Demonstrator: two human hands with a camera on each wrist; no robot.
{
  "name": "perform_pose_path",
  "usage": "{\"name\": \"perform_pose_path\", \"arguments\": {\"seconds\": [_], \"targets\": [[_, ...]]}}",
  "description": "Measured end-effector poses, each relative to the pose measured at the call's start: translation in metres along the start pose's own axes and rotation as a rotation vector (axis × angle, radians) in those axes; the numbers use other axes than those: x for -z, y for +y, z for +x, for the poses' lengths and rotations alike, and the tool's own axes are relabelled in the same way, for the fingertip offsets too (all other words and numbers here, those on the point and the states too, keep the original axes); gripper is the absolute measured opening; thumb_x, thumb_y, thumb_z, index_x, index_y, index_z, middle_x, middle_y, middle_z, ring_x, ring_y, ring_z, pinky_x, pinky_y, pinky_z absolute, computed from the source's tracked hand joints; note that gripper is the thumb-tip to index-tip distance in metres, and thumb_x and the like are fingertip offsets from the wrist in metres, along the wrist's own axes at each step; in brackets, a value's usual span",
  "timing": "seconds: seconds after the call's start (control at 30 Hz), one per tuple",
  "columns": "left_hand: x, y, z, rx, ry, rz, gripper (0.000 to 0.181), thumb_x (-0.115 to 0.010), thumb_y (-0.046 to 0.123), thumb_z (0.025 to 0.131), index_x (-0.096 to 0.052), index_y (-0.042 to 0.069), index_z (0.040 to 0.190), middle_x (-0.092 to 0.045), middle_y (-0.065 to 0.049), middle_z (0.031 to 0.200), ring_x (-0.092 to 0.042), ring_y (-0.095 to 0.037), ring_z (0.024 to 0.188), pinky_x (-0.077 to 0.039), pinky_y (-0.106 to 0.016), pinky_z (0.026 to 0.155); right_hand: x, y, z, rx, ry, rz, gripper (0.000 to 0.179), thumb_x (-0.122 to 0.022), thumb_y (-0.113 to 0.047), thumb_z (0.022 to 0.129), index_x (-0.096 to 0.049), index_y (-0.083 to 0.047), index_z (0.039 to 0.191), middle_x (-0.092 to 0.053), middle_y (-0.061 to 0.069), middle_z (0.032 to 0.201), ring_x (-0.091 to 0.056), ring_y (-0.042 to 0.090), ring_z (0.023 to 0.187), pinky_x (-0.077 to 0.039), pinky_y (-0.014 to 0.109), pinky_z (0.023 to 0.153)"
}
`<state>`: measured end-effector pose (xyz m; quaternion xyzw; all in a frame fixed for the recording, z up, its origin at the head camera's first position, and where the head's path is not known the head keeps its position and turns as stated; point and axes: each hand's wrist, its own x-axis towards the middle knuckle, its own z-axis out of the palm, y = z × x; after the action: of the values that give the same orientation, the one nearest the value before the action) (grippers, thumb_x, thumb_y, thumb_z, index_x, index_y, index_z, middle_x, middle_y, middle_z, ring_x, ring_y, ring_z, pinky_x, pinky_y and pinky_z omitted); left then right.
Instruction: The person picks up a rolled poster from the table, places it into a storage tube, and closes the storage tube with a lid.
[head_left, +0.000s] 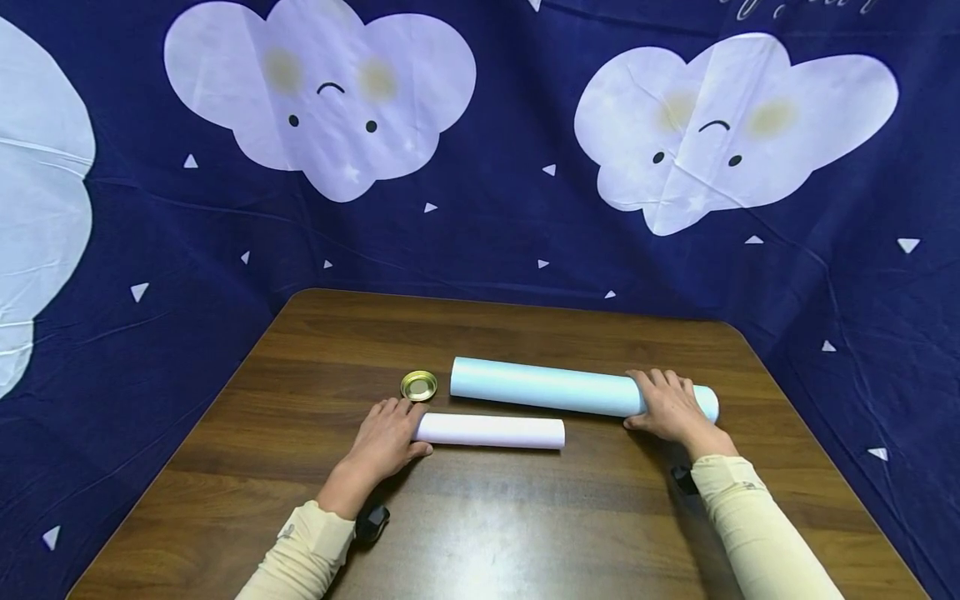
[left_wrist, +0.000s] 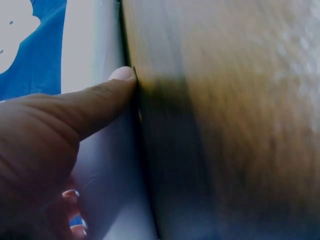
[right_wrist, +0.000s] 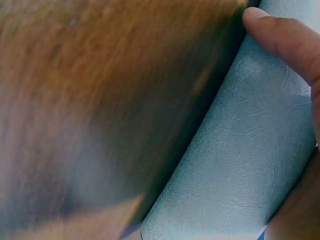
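A white paper-like roll (head_left: 491, 431) lies across the middle of the table, and my left hand (head_left: 386, 437) grips its left end. In the left wrist view the thumb (left_wrist: 107, 95) runs along the near side of this white roll (left_wrist: 92, 40), with other fingertips showing past its far side. Farther back and to the right lies a longer, thicker light blue roll (head_left: 547, 388). My right hand (head_left: 667, 406) holds it close to its right end. The right wrist view shows the blue roll's finely creased surface (right_wrist: 230, 145) and the thumb (right_wrist: 285, 40) on its near side.
A small round gold-coloured lid (head_left: 418, 386) rests on the wooden table (head_left: 480, 508), just behind my left fingers and left of the blue roll's end. Behind the table's far edge hangs a dark blue cloth (head_left: 495, 233) with white clouds.
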<state>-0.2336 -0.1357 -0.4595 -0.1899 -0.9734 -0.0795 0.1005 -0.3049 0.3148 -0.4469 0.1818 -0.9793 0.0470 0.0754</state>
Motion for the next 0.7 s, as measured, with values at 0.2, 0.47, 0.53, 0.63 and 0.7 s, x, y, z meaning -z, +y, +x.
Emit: {"name": "perform_pose_path", "arguments": {"seconds": [0.2,0.47,0.53,0.63,0.7], "targets": [[0.0006,0.0011,-0.0006,-0.005,0.004,-0.007,0.051,-0.076,0.036,0.076,-0.056,0.009,0.114,-0.062,-0.014,0.109,-0.055,-0.035,0.109,-0.039,-0.052,0.100,-0.0006,0.0006,0.0000,-0.004,-0.003,-0.004,0.082,-0.082,-0.036,0.068,-0.045,-0.005,0.134,-0.055,0.025,0.119,-0.046,0.046,0.111,-0.033,0.060,0.085],[-0.0011,0.0011,-0.0027,-0.013,0.051,-0.004,0.046,-0.078,0.033,0.074,-0.057,0.009,0.107,-0.062,-0.013,0.106,-0.055,-0.034,0.106,-0.039,-0.052,0.101,-0.0022,0.0008,0.0009,-0.002,0.004,-0.001,0.078,-0.081,-0.034,0.067,-0.046,-0.005,0.131,-0.055,0.025,0.118,-0.047,0.046,0.110,-0.033,0.060,0.085],[-0.0010,0.0010,-0.0029,-0.016,0.063,0.001,0.045,-0.078,0.033,0.073,-0.057,0.009,0.105,-0.062,-0.013,0.106,-0.055,-0.033,0.106,-0.039,-0.052,0.100,-0.0022,0.0004,0.0012,-0.006,0.004,0.000,0.077,-0.082,-0.034,0.067,-0.047,-0.006,0.130,-0.056,0.025,0.117,-0.047,0.046,0.110,-0.033,0.060,0.085],[-0.0008,0.0008,-0.0031,-0.018,0.079,0.000,0.045,-0.079,0.032,0.073,-0.057,0.009,0.104,-0.062,-0.013,0.105,-0.055,-0.034,0.105,-0.039,-0.052,0.100,-0.0011,-0.0009,0.0013,-0.010,0.002,0.004,0.077,-0.082,-0.034,0.067,-0.048,-0.006,0.130,-0.056,0.025,0.117,-0.047,0.045,0.110,-0.033,0.060,0.085],[-0.0006,0.0008,-0.0031,-0.016,0.079,-0.005,0.044,-0.078,0.032,0.073,-0.057,0.010,0.104,-0.062,-0.013,0.105,-0.055,-0.034,0.105,-0.038,-0.052,0.100,-0.0003,-0.0016,0.0011,-0.012,0.000,0.007,0.076,-0.082,-0.034,0.067,-0.048,-0.006,0.130,-0.056,0.025,0.117,-0.047,0.045,0.110,-0.033,0.060,0.085]]}}
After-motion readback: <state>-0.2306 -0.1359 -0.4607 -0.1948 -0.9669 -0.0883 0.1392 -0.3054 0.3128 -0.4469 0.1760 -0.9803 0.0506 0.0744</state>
